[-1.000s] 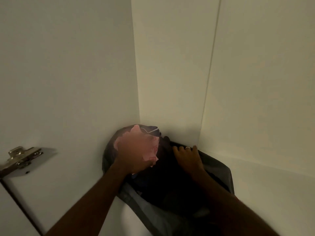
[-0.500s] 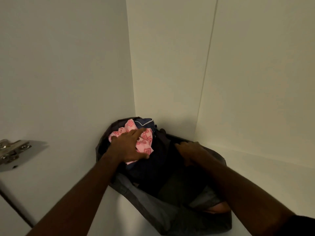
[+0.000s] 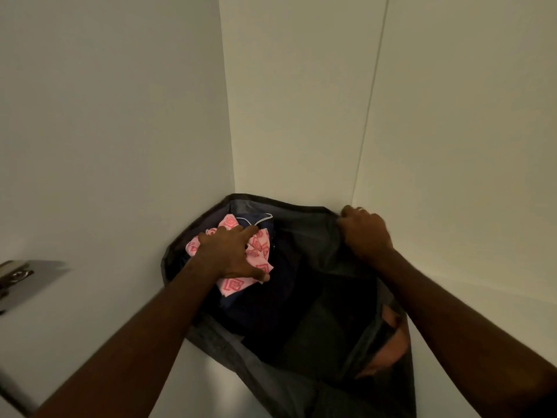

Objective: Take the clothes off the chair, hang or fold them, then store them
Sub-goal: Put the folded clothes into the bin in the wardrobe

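A dark grey fabric bag (image 3: 229,354) sits in the corner of a white cupboard. Inside it lies a pink patterned cloth (image 3: 259,251) on top of dark navy clothes (image 3: 259,309). My left hand (image 3: 229,254) presses down on the pink cloth, fingers spread over it. My right hand (image 3: 366,233) grips the bag's far rim and holds it up against the back wall. Something pinkish-orange (image 3: 388,351) shows low at the bag's right side.
White cupboard walls (image 3: 301,101) close in on the left, back and right. A metal door hinge (image 3: 15,276) is fixed on the left panel. The white shelf floor (image 3: 452,285) extends to the right of the bag.
My right hand has moved up and to the right, pulling the bag's rim open wider against the wall. My left hand stays pressed on the pink cloth.
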